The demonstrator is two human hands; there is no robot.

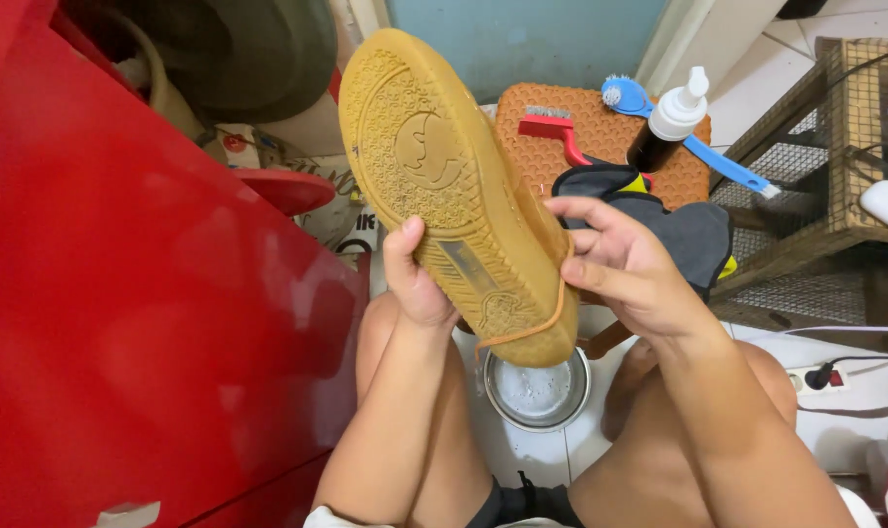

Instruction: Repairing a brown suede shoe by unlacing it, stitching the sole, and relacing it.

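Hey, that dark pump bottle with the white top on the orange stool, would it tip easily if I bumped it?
Probably yes. The pump bottle is tall and narrow, so a knock near its white top would likely topple it. It stands on the stool with a textured surface, which may grip the base a little. Once down, its round body looks apt to roll toward the blue brush.
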